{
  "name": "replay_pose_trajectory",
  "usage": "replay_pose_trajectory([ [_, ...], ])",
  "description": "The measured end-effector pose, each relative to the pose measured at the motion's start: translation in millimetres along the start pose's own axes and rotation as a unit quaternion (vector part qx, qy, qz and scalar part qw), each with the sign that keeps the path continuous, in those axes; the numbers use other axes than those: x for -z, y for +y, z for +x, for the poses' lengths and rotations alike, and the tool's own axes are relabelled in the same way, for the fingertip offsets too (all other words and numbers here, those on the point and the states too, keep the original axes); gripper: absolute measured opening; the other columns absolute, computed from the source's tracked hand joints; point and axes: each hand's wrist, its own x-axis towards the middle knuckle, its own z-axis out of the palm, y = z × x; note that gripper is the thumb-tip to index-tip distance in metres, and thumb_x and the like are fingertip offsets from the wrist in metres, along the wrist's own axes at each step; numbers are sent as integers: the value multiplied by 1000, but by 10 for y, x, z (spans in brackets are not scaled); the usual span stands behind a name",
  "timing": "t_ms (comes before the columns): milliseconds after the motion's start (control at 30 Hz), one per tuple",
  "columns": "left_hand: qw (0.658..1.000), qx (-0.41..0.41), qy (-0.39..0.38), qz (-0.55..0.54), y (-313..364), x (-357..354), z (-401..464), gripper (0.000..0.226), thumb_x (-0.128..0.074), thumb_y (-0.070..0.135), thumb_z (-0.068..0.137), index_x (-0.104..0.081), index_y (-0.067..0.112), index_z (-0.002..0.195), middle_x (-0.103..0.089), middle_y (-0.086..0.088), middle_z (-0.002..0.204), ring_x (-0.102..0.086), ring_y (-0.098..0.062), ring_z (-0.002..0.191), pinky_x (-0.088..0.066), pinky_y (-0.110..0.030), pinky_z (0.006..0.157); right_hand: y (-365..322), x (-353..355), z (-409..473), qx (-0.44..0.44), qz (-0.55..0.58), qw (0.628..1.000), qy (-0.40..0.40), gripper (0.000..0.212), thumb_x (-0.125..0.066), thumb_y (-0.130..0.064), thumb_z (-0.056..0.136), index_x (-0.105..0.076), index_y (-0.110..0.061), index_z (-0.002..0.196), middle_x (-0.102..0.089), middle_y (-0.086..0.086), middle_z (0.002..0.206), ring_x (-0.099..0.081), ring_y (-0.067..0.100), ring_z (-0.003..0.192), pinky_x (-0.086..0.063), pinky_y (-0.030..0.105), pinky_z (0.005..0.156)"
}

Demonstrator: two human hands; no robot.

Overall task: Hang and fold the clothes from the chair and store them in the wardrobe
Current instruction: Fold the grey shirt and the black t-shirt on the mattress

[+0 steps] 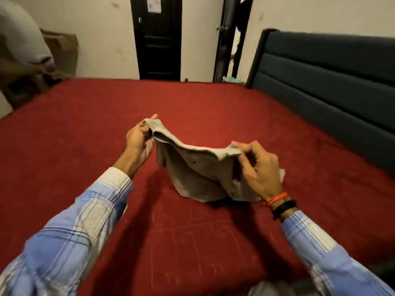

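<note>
You held the beige garment up over the red bed, your left hand pinching one end of its top edge and your right hand pinching the other, the fingers of both curled closed on the cloth. The top edge sagged between your hands, and the lower part of the cloth rested in a loose heap on the bed in front of you. It looked like a pair of shorts or small trousers, though the bunching made that hard to tell. To fold it well, you would probably have wanted to draw your hands apart until that edge ran taut and level, give the cloth a light shake so the heap dropped out straight, then lay it flat on the bed before bringing the sides together. Pinching right at the corners, not inward of them, would have kept the fold square. Some greyish cloth showed at the near edge of the bed. Neither chair nor wardrobe was in view.
</note>
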Motion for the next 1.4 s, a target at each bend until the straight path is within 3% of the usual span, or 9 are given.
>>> replay_pose_trajectory([
  [200, 983, 104, 121, -87, -401, 1313, -418, 32, -33, 10, 102, -60, -1, 115, -65, -13, 116, -69, -22, 84, -57, -34, 73, -63, -897, -1135, -2, -40, 985, -165, 17, -59, -37, 83, -58, -20, 78, -63, -9, 66, -59, 16, 57, -45, 31, 52],
  [300, 973, 110, 175, -100, -406, 1683, -493, 32, -41, 11, 98, -64, -2, 115, -71, -16, 97, -71, -25, 75, -60, -34, 68, -326, -1278, -1427, 98, -60, 962, -246, 21, -57, -38, 85, -56, -18, 77, -60, -6, 63, -57, 18, 54, -41, 31, 47],
  [567, 979, 95, 176, -34, -69, 2080, -328, 41, -38, 9, 91, -65, -4, 118, -72, -11, 103, -64, -21, 80, -46, -28, 90, -868, -2338, -1592, 180, -32, 915, -360, 17, -61, -31, 85, -54, -15, 85, -65, 5, 69, -60, 32, 58, -43, 34, 47],
  [700, 983, 69, 169, 22, 271, 2290, -244, 50, -34, 6, 91, -75, 4, 61, -75, -8, 94, -64, -19, 79, -46, -26, 88, -1214, -2738, -1586, 211, 18, 900, -382, 22, -52, -35, 91, -54, -13, 88, -66, 6, 73, -61, 33, 59, -45, 37, 47],
  [800, 977, 51, 195, 67, 466, 2523, -186, 53, -39, 6, 91, -69, 7, 47, -74, -7, 77, -64, -18, 73, -50, -28, 80, -1435, -2961, -1624, 218, 47, 875, -429, 22, -55, -30, 94, -60, -13, 105, -71, 10, 90, -66, 35, 74, -50, 40, 58],
  [933, 901, 78, 303, 300, 448, 2921, -260, 26, -61, 30, 87, -70, 6, 94, -70, -3, 91, -66, -15, 82, -48, -28, 75, -1526, -3096, -1709, 210, -20, 829, -518, 59, -62, -29, 89, -42, -22, 143, -56, 10, 133, -63, 39, 101, -53, 45, 78],
  [1067, 851, 108, 304, 413, 243, 3103, -537, 32, -74, 33, 80, -66, 6, 95, -72, -1, 82, -67, -7, 77, -50, -30, 79, -1462, -3028, -1790, 191, -73, 875, -440, 66, -70, -37, 79, -48, -14, 136, -60, 8, 124, -59, 33, 100, -54, 42, 75],
  [1167, 801, 107, 298, 508, 134, 3116, -800, 58, -82, 31, 72, -54, 9, 118, -62, -1, 106, -60, -17, 100, -51, -32, 90, -1337, -2942, -1801, 163, -126, 892, -402, 77, -77, -48, 66, -52, -10, 128, -54, 10, 126, -53, 30, 103, -50, 41, 83],
  [1400, 739, 100, 269, 610, -26, 3131, -1209, 76, -83, 31, 70, -42, 7, 129, -61, -6, 117, -59, -24, 109, -47, -28, 86, -1185, -2749, -1962, 135, -181, 880, -417, 30, -64, -19, 76, -62, -8, 104, -64, 14, 99, -61, 34, 86, -49, 40, 71],
])
